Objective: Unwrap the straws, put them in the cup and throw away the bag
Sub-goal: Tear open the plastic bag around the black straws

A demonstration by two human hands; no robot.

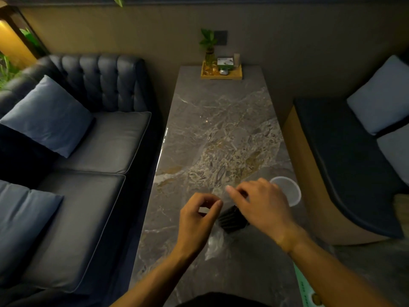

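A bundle of black straws (232, 219) sits in a clear plastic bag (215, 242) held over the near part of the marble table (221, 129). My left hand (197, 220) pinches the bag's upper edge at the left. My right hand (259, 204) grips the bag and straws from the right, covering most of the bundle. A clear empty cup (287, 191) stands upright on the table just right of my right hand, partly hidden by it.
A wooden tray (221, 74) with a small plant and jars stands at the table's far end. A dark sofa (88, 151) with blue cushions runs along the left. A bench seat (345, 162) with a cushion lies to the right.
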